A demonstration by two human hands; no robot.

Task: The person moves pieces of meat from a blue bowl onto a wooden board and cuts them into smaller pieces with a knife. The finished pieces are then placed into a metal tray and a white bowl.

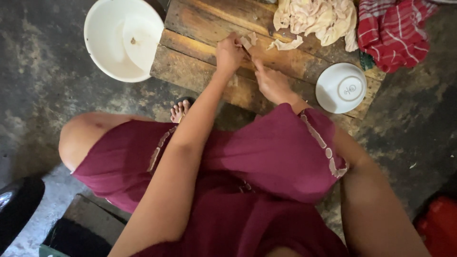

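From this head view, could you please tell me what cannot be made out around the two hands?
- Whether the right hand holds a blade: its fingers hide it.
- The pale piece at the left hand: too small to identify.
- The pale heap and red checked cloth: cut off by the top edge.

piece (pixel 248 42): small, pale, flat scrap of raw skin or meat, lying on the wooden board (pixel 204 28), pinched under the fingertips.
knife: mostly hidden between the hands; blade cannot be told.
pile (pixel 316 18): pale, crumpled, glistening heap, sitting at 2 o'clock from the piece, near it.
strip (pixel 285 45): pale offcut lying at 3 o'clock, just beside the piece.
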